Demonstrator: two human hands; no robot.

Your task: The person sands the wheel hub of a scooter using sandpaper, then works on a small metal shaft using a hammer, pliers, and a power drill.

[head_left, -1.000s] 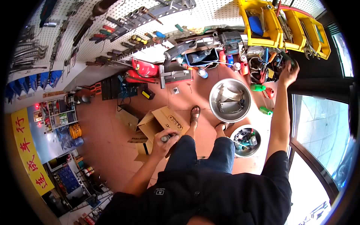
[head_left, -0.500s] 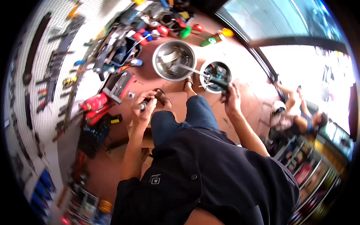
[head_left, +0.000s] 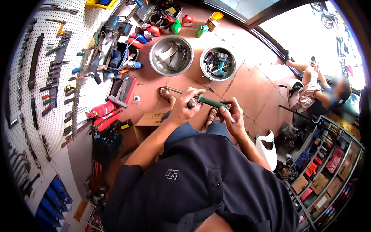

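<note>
My right hand is closed on the end of a tool with a thick green handle, held across in front of my knees. A long thin metal shaft runs out to the left, passing behind my left hand. That hand is closed round a short dark cylinder with a rounded metal end facing up. Its fingertips reach the left end of the green handle; whether they grip it too I cannot tell.
On the tiled floor ahead stand a metal bowl with metal parts and another bowl holding power tools. A pegboard of tools is at left. A cardboard box stands by my leg. A seated person and shelving are at right.
My right hand has brought the green-handled tool down and left, from near the bowls to my left hand. My left hand has moved right towards it. The view has shifted.
</note>
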